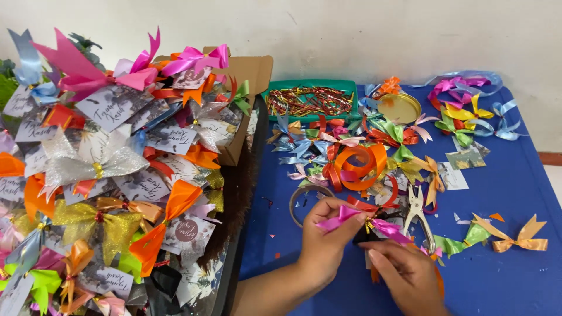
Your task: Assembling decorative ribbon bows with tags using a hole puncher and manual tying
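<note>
Both hands work low in the middle of a blue table (pixel 515 187). My left hand (pixel 328 243) pinches one loop of a small pink ribbon bow (pixel 345 217). My right hand (pixel 407 272) holds the other pink loop (pixel 389 229) and a dark card under it, mostly hidden by my fingers. A gold wire tie sits at the bow's knot between my hands. A pair of metal pliers (pixel 418 213) lies just right of the bow.
A large heap of finished bows with printed tags (pixel 111 175) fills a box at the left. A green tray of twist ties (pixel 310 99), a gold lid (pixel 399 108), orange ribbon coils (pixel 357 167), a tape roll (pixel 304 199) and loose bows (pixel 518 237) litter the table.
</note>
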